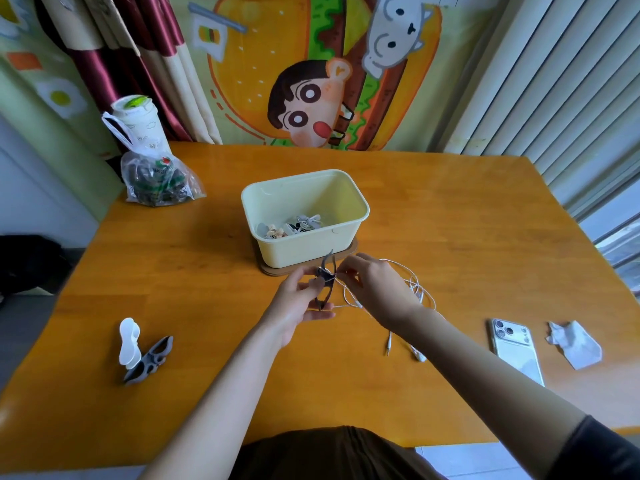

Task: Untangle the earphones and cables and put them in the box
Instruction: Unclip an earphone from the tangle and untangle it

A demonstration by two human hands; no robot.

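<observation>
A pale yellow box stands mid-table on a brown lid, with several wound earphones and cables inside. Just in front of it my left hand holds a dark grey cable winder upright. My right hand pinches the white earphone cable against the winder's top. The rest of that cable lies in loose loops behind and under my right hand. Its jack plug and an earbud trail toward me on the table.
A white and a grey winder lie at the front left. A white phone and crumpled paper lie at the right. A plastic bag with a cup stands at the back left, by the curtain.
</observation>
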